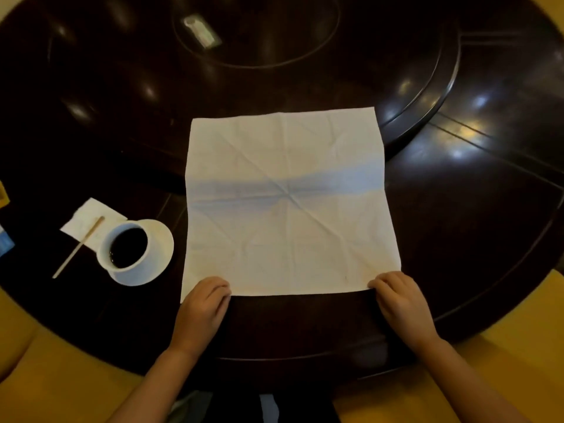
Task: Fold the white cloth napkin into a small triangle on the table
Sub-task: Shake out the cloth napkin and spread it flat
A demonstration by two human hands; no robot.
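Observation:
The white cloth napkin (287, 203) lies spread flat as a full square on the dark round table (457, 239), with crease lines crossing at its middle. My left hand (203, 303) pinches the napkin's near left corner with curled fingers. My right hand (399, 300) pinches the near right corner the same way. Both hands sit at the napkin's near edge, close to the table's front rim.
A white cup of dark coffee (128, 248) stands on a saucer (161, 239) just left of the napkin. Beside it lie a small paper napkin (88, 218) and a wooden stirrer (77, 247). A raised turntable (396, 56) fills the table's far part.

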